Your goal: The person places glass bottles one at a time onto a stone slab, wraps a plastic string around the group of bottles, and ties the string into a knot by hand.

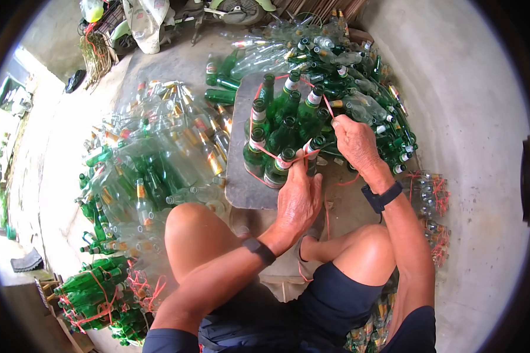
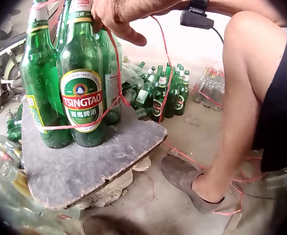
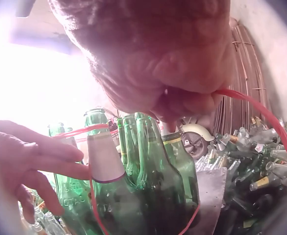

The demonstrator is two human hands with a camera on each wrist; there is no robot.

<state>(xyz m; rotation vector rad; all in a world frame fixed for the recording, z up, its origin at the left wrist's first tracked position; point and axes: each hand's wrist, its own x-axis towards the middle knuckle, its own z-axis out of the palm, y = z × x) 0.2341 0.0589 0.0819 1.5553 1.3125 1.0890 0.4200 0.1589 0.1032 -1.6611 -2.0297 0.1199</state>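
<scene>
A cluster of green beer bottles (image 1: 285, 132) stands upright on a grey board (image 1: 250, 191), and red plastic string (image 1: 268, 152) runs around the necks. A lower loop of string (image 2: 60, 128) circles the bodies in the left wrist view, below a Tsingtao label (image 2: 82, 100). My left hand (image 1: 300, 203) is at the near side, fingers fairly straight against a bottle neck, over the string. At the right side of the cluster, my right hand (image 1: 356, 144) grips a strand pulled taut from the far necks. Its fingertips are partly hidden by the hand in the right wrist view.
Loose clear and green bottles (image 1: 159, 141) pile up to the left, with another heap (image 1: 347, 76) behind and right. Tied bottle bundles (image 1: 94, 294) lie at lower left, and more (image 1: 433, 194) by the right wall. Loose string (image 2: 241, 188) trails near a shoe (image 2: 187, 183).
</scene>
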